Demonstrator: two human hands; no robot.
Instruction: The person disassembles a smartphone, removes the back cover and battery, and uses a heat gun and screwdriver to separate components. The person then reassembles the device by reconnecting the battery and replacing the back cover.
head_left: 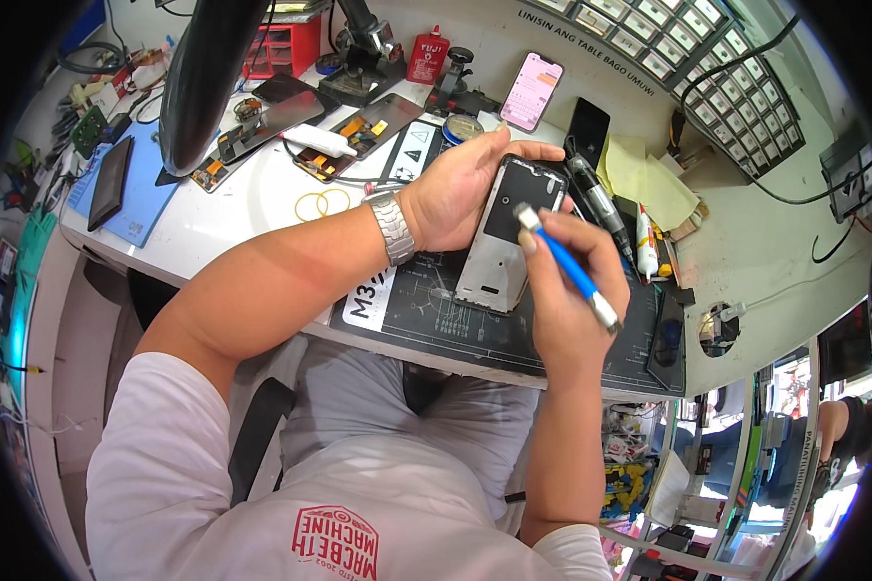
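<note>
My left hand [452,198], with a metal watch [391,229] on its wrist, grips the upper left edge of a phone frame [495,269]. The frame is a black and silver slab, tilted over a dark work mat [426,315], with bare metal on its lower half. In my right hand [579,300] is a blue-handled tool [572,269] with silver ends, pinched between thumb and fingers. Its upper end sits over the frame's upper right part; I cannot tell whether it touches. Some of the left fingers are hidden behind the frame.
Right of the frame lie a black pen-shaped tool [599,198] and a white tube [646,242]. A lit phone [532,90] leans at the back, near a red bottle [426,55] and a microscope stand [363,73]. Opened phones [363,136] and rubber bands [322,203] lie left.
</note>
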